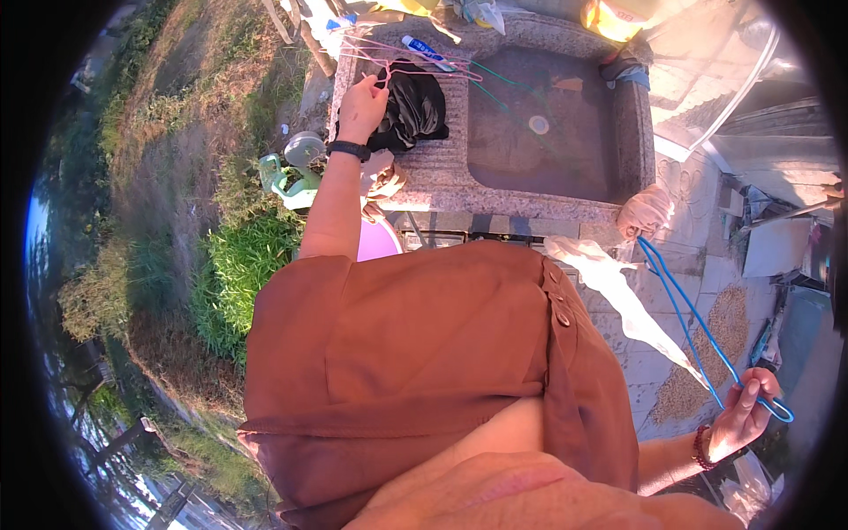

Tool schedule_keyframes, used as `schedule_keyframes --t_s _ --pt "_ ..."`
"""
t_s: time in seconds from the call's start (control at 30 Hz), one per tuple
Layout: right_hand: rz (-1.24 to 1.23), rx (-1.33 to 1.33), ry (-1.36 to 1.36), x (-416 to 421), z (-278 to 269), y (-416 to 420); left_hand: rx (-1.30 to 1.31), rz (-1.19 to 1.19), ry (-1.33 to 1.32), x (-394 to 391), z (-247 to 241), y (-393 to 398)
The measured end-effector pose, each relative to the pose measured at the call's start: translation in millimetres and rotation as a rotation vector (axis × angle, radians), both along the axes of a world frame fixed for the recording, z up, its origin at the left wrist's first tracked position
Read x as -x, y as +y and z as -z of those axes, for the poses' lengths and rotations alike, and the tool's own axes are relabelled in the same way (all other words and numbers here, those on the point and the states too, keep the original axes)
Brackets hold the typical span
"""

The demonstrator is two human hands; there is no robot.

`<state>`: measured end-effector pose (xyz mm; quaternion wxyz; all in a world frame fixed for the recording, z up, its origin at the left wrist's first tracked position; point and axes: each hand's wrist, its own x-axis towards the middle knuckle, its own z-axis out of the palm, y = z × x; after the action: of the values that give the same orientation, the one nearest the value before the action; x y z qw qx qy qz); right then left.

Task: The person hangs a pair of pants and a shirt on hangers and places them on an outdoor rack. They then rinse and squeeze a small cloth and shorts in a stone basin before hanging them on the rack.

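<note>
My left hand (363,109) grips the hook end of pink wire hangers (424,64) over the ribbed ledge of a stone wash sink (556,203). Beside that hand a black garment (419,106) lies bunched on the ledge. Out to the right, my right hand (748,404) holds a blue clothes hanger (695,311) by its hook end. A pale cloth (616,285) stretches along this hanger. A beige bundled cloth (644,211) is at the sink's front right corner, by the hanger's far end. Green hanger wire (493,96) reaches over the basin.
A blue and white tube (424,52) lies at the back of the ledge. A green plastic container (291,189) and a pink-purple basin (377,242) are left of the sink front. Dark cloth (623,71) hangs on the right rim. Small light pieces (719,351) cover part of the paving.
</note>
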<state>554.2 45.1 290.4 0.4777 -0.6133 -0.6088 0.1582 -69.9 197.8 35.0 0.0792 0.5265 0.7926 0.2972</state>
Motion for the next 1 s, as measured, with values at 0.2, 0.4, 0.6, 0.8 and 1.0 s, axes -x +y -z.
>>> schedule_keyframes --t_s 0.2,0.4,0.6,0.8,1.0 --pt "-0.208 0.060 0.031 17.7 6.1 11.6 0.074 -0.018 0.006 1.3 8.5 -11.4" --pt "-0.282 0.105 0.054 46.3 25.3 21.0 -0.058 -0.075 0.072 17.4 17.5 8.0" --pt "-0.345 0.147 0.014 72.1 32.2 22.2 -0.052 0.098 0.358 36.7 26.1 32.9" --pt "-0.325 0.192 0.060 77.8 41.7 19.1 0.095 0.439 0.576 65.2 36.9 66.0" --pt "-0.345 0.213 0.115 87.6 50.0 20.0 -0.200 0.495 0.813 69.3 -12.5 87.0"
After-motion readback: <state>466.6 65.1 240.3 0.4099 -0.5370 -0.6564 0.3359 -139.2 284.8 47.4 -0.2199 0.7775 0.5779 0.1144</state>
